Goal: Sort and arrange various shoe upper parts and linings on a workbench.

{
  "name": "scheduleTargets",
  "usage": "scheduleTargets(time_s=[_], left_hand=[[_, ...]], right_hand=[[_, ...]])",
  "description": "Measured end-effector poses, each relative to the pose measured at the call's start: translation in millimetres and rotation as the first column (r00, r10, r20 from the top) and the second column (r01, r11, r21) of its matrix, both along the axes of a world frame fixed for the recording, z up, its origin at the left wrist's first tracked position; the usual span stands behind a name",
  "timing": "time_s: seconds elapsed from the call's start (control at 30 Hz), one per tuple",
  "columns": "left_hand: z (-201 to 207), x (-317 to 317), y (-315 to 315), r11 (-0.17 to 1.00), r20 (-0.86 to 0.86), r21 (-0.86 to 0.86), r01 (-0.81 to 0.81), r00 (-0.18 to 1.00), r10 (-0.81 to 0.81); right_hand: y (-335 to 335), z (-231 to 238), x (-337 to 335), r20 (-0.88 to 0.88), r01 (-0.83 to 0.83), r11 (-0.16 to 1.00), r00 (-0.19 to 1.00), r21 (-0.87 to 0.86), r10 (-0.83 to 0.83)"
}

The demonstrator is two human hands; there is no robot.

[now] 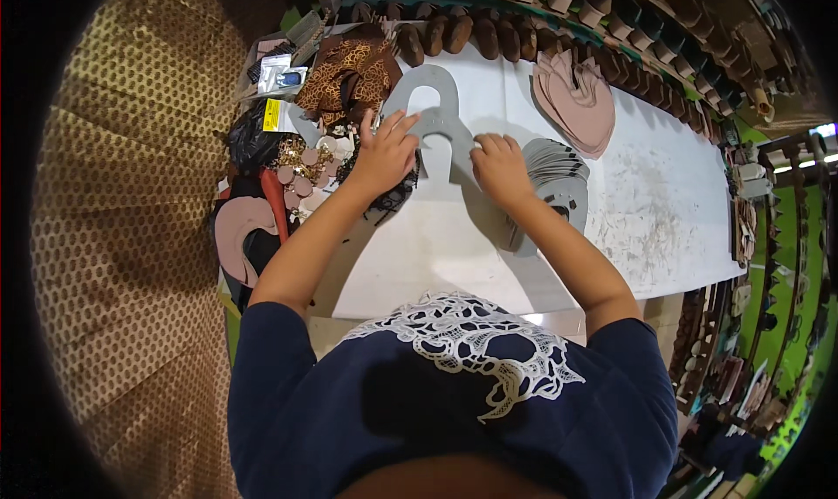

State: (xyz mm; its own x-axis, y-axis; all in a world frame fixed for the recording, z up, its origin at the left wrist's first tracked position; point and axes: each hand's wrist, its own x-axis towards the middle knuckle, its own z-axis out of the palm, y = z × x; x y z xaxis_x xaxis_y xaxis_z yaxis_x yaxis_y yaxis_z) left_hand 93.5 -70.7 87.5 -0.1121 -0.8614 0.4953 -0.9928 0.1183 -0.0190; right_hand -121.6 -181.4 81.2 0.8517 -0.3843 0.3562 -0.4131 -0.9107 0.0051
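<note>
A flat grey U-shaped piece (pixel 422 81), like a shoe upper cut-out, lies on the white table with its curve toward the far side. A second grey U-shaped piece (pixel 438 123) overlaps it on the near side. My left hand (pixel 385 157) is at the left of these pieces, its fingers stretched out and apart, the tips touching or just over the grey edge. On the right, my right hand (pixel 500 169) has its fingers bent and pressed together at the right edge of the nearer piece. Beside that hand stands a fanned stack of grey pieces (pixel 559 183).
Stacked pink pieces (pixel 573 104) lie at the far right of the white table (pixel 646 211). Brown shoe lasts (pixel 458 34) line its back edge. Leopard-print fabric (pixel 347 75), small ornaments (pixel 305 160), a red-handled tool (pixel 274 200) and another pink piece (pixel 237 228) crowd the left side.
</note>
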Motion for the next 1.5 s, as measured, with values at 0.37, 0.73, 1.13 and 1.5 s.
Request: scheduleTargets(time_s=[0.37, 0.73, 1.13, 1.5], left_hand=[[-9.0, -70.6, 130.2, 0.952, -0.195, 0.259, 0.161, 0.974, -0.112], [-70.1, -105.9, 88.5, 0.952, -0.312, 0.299, -0.068, 0.936, 0.165], [-86.5, -114.4, 100.3, 0.920, -0.261, 0.336, -0.201, 0.919, 0.296], [-56.6, -95.1, 153.5, 0.885, -0.394, 0.465, 0.005, 0.896, 0.203]], right_hand=[[102.3, 0.7, -87.6, -0.084, -0.155, 0.935, 0.978, 0.318, 0.191], [110.5, -52.9, -38.0, 0.051, 0.030, 0.929, 0.997, 0.369, -0.053], [127.3, -71.5, -44.4, -0.034, 0.149, 0.929, 0.989, 0.340, -0.146], [147.6, -27.3, -37.9, -0.308, 0.370, 0.902, 0.904, 0.222, -0.296]])
